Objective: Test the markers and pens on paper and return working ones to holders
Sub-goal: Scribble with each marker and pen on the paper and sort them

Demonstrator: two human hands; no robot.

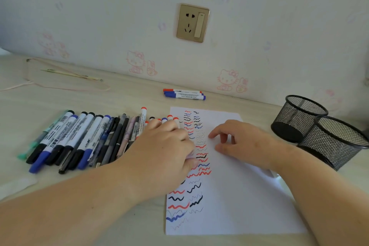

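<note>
A white sheet of paper (239,195) lies on the desk, its left part covered with red, blue and black squiggles. Left of it lies a row of several markers and pens (79,138) with black, blue and red caps. My left hand (165,146) is curled over a bunch of markers at the paper's left edge; red and blue caps (169,119) stick out past the fingers. On the paper, my right hand (243,142) rests flat with its fingers apart, holding nothing. Two black mesh holders (297,118) (335,140) stand at the right; both look empty.
Three markers (183,94) lie side by side at the foot of the wall behind the paper. A pink cable (60,86) and a thin stick (71,74) lie at the far left. A wall socket (192,23) sits above the desk.
</note>
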